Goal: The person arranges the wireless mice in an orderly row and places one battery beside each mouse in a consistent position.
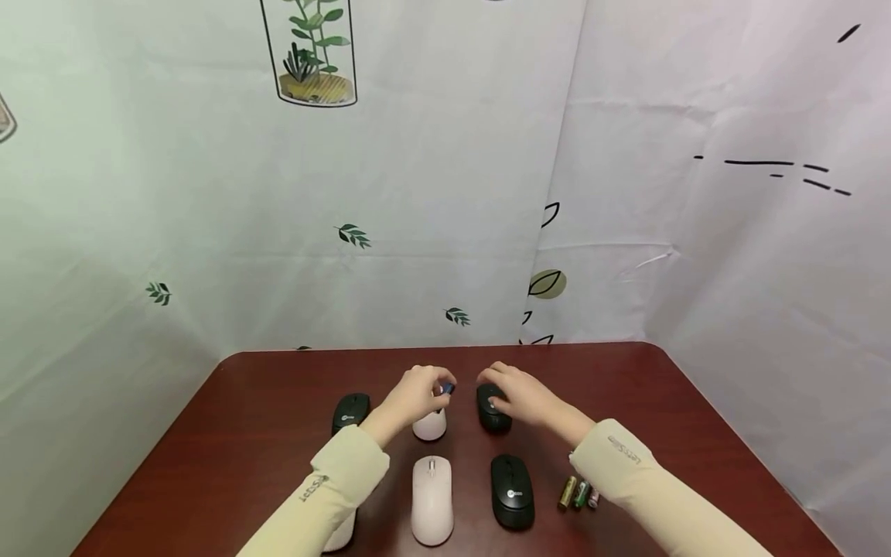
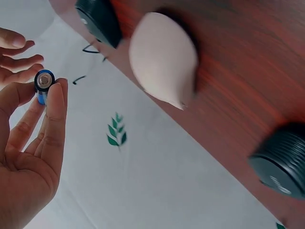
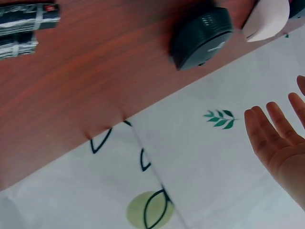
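Observation:
My left hand [image 1: 411, 396] pinches a blue battery [image 2: 43, 86] between thumb and fingertips, with one end of it facing the left wrist camera. In the head view that hand is raised over a white computer mouse [image 1: 429, 426] and partly covers it. My right hand [image 1: 520, 394] holds nothing; its fingers are spread and loosely bent, as the right wrist view shows. It overlaps a black computer mouse [image 1: 493, 419] in the head view, and its fingertips face the left hand.
Nearer on the dark red table [image 1: 271, 433] lie another white mouse [image 1: 432, 503] and a black mouse [image 1: 512, 495]. Beyond the left forearm is a black mouse [image 1: 351, 408]; a white mouse [image 1: 342, 535] is partly hidden under the sleeve. Several batteries [image 1: 567, 493] lie beside the right sleeve.

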